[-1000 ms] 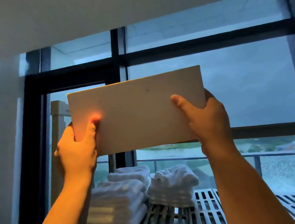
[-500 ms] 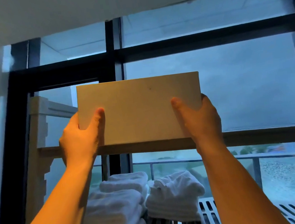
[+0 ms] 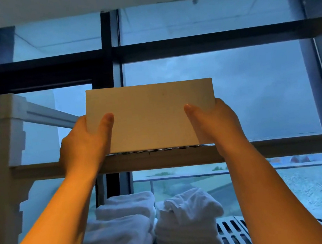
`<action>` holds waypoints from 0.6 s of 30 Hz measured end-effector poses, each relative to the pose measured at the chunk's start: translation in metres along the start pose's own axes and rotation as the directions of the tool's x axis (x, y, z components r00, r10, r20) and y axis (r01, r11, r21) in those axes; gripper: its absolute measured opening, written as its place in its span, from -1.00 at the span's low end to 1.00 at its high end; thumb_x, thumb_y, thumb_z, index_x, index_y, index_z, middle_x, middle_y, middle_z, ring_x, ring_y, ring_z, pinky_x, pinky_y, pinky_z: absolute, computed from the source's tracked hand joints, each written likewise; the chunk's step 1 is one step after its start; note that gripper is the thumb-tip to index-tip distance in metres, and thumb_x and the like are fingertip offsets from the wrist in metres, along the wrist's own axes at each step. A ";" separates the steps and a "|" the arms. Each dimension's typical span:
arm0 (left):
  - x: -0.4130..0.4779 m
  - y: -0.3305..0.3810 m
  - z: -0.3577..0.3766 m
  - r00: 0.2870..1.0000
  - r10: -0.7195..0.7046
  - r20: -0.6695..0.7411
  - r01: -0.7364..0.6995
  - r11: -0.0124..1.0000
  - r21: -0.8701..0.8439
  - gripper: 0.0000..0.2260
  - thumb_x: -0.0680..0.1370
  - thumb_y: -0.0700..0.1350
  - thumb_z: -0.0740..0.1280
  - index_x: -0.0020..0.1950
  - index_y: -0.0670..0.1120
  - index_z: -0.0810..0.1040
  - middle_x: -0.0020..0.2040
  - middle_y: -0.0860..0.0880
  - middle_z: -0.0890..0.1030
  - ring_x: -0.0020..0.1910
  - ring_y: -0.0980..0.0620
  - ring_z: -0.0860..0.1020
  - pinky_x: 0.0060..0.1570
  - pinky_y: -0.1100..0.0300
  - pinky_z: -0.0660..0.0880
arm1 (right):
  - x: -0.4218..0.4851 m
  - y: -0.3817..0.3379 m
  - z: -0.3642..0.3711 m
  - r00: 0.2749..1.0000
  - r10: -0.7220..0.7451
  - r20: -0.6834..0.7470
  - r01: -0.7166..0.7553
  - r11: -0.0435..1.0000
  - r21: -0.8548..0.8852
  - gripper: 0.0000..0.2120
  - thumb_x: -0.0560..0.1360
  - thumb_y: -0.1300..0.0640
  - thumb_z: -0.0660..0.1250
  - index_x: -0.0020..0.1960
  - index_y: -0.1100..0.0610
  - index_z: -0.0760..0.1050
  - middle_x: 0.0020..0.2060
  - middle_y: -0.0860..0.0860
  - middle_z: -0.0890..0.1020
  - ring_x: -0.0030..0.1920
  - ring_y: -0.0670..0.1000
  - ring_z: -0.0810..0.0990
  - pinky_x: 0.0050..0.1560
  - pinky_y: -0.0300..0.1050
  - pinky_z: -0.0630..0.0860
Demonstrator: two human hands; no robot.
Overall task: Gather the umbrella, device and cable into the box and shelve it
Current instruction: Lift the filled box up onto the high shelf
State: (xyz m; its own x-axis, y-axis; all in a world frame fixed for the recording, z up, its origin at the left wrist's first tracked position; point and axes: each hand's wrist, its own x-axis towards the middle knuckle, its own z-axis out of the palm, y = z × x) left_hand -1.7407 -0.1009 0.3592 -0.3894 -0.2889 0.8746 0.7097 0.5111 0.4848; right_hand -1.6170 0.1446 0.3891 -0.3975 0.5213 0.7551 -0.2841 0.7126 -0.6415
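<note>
A plain cardboard box (image 3: 149, 115) stands level on the top shelf board (image 3: 170, 158) of a white rack, its near side facing me. My left hand (image 3: 83, 141) grips its lower left corner, thumb on the front face. My right hand (image 3: 212, 121) holds the lower right corner the same way. The umbrella, device and cable are not visible; the inside of the box is hidden.
The rack's white post (image 3: 13, 129) rises at the left. On the slatted shelf (image 3: 234, 234) below lie stacks of folded white towels (image 3: 126, 223) and a second towel pile (image 3: 187, 214). Large dark-framed windows (image 3: 224, 98) stand right behind the rack.
The box came down from a tilted, raised position and now sits level on the top shelf, pushed a little further in. Both hands stay on its lower corners.
</note>
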 end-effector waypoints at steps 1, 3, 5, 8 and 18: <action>0.003 -0.003 0.001 1.000 0.002 0.010 -0.003 0.999 0.051 -0.28 0.47 0.53 0.03 0.27 0.00 0.50 0.11 -0.15 0.62 0.01 -0.26 0.56 -0.12 -0.01 0.41 | 0.002 0.001 0.004 1.000 0.012 0.002 -0.012 1.000 0.004 -0.32 0.47 -0.37 0.29 0.43 0.02 0.37 0.30 0.03 0.56 0.19 0.14 0.58 0.13 0.06 0.54; 0.008 -0.008 0.002 0.999 -0.006 0.037 0.001 0.991 0.135 -0.25 0.45 0.56 0.02 0.26 0.00 0.52 0.11 -0.15 0.63 0.02 -0.28 0.56 -0.13 -0.03 0.40 | 0.006 0.003 0.010 0.999 0.038 0.011 -0.038 0.999 -0.003 -0.31 0.48 -0.35 0.30 0.45 0.04 0.33 0.34 0.04 0.53 0.22 0.16 0.56 0.07 0.00 0.49; 0.010 -0.012 0.005 0.999 -0.004 0.050 -0.006 0.980 0.198 -0.24 0.44 0.56 0.03 0.25 -0.01 0.53 0.11 -0.15 0.63 0.02 -0.28 0.56 -0.12 -0.04 0.40 | 0.009 0.004 0.015 0.998 0.055 0.010 -0.055 0.998 -0.033 -0.31 0.49 -0.33 0.31 0.46 0.06 0.31 0.36 0.07 0.51 0.26 0.18 0.54 0.03 -0.03 0.42; 0.012 -0.016 0.011 0.998 -0.004 0.055 -0.009 0.970 0.243 -0.24 0.43 0.56 0.03 0.23 -0.01 0.54 0.10 -0.15 0.63 0.02 -0.28 0.57 -0.12 -0.06 0.40 | 0.011 0.005 0.022 0.996 0.084 -0.038 -0.086 0.994 -0.068 -0.31 0.49 -0.32 0.32 0.45 0.08 0.32 0.35 0.09 0.51 0.27 0.20 0.53 0.04 0.00 0.43; 0.010 -0.013 0.012 0.988 -0.078 0.135 0.045 0.972 0.230 -0.46 0.51 0.34 0.30 0.28 -0.03 0.55 0.16 -0.14 0.62 0.10 -0.27 0.55 -0.06 -0.08 0.42 | -0.005 0.001 0.033 0.990 0.062 -0.124 -0.095 0.955 -0.283 -0.42 0.55 -0.21 0.30 0.44 0.09 0.32 0.31 0.10 0.52 0.23 0.21 0.55 0.08 0.06 0.47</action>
State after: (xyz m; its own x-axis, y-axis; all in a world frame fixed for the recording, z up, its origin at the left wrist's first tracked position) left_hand -1.7609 -0.1004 0.3623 -0.5191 -0.2161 0.8269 0.5371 0.6701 0.5123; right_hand -1.6439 0.1274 0.3799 -0.3028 0.6186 0.7250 0.0131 0.7633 -0.6459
